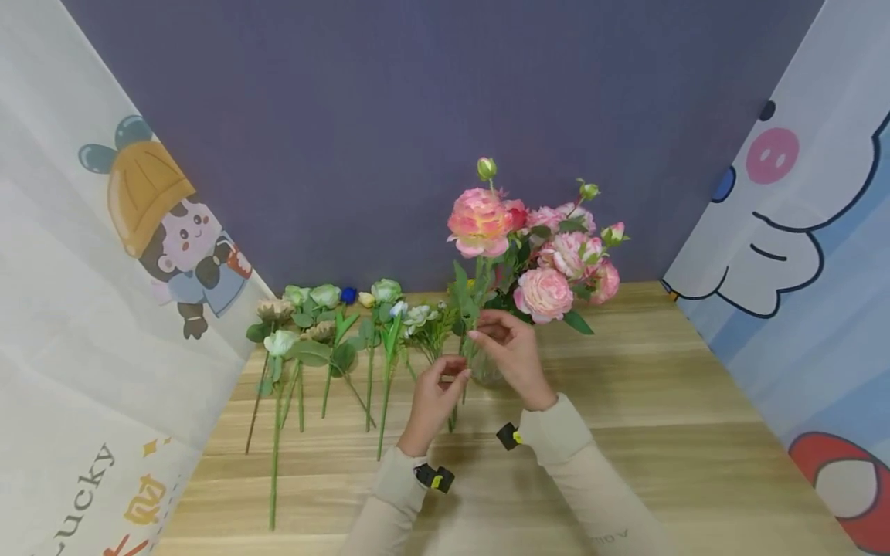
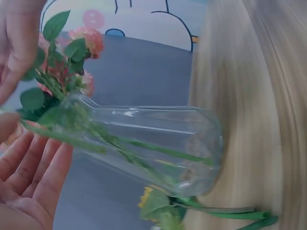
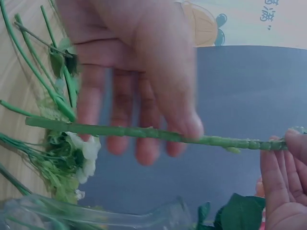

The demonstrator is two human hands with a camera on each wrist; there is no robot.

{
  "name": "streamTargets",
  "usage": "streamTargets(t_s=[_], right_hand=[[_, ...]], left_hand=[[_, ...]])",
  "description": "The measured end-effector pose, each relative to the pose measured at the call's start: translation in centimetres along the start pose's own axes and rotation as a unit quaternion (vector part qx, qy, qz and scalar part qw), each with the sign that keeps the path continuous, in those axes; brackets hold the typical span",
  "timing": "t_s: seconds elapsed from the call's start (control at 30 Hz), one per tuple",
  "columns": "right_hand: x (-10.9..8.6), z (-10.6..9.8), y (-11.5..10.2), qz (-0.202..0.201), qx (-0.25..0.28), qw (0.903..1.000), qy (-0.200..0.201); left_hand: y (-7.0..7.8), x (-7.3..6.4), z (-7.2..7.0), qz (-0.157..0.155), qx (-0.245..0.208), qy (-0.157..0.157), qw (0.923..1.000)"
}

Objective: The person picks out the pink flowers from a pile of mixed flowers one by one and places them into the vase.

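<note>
My right hand pinches the green stem of a pink-and-yellow peony, with thumb and fingers on the stem's upper part. Lower down, my left hand has its thumb tip at the stem and its fingers extended loosely behind it. The bare cut end of the stem points down, free. Just behind the hands stands a clear glass vase with green stems inside. Pink peonies and leaves spread from its mouth to the right.
Several artificial flowers lie side by side on the wooden table left of the vase, among them a white rose, green roses and a small white cluster. A dark panel stands behind; printed curtains hang at both sides.
</note>
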State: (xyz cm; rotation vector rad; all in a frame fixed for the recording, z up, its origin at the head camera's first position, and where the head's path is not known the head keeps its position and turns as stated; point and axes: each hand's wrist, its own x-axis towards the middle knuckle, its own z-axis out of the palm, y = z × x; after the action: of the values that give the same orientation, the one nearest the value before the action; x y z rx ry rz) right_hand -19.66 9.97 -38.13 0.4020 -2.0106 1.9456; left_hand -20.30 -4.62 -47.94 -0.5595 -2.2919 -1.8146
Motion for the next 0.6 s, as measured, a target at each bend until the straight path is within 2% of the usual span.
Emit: streamTargets(t_s=[0.07,0.17,0.4,0.53,0.6], right_hand=[[0.4,-0.3,0.7,-0.003,0.009,1.0,0.001],[1.0,-0.8,1.7,-0.009,0.014,0.9998,0.004],[2.1,-1.4,1.4,-0.03,-0.02,0.9992,0.017],[2.7,-1.7,1.0,-0.027,-0.031,0.9989,0.022],[3.0,-1.9,0.8,-0.02,-0.032,0.9991,0.02]], left_hand=[[-0.6,0.2,0.0,-0.026,-0.042,0.002,0.9988],[-1.6,0.7,0.1,-0.033,-0.059,0.015,0.9976],[-3.1,2.7,0.7,-0.024,-0.001,0.02,0.9995],[-3.6,3.9,1.0,-0.012,0.051,0.015,0.9985],[-3.8,4.4,1.3,-0.016,0.054,0.005,0.9984]])
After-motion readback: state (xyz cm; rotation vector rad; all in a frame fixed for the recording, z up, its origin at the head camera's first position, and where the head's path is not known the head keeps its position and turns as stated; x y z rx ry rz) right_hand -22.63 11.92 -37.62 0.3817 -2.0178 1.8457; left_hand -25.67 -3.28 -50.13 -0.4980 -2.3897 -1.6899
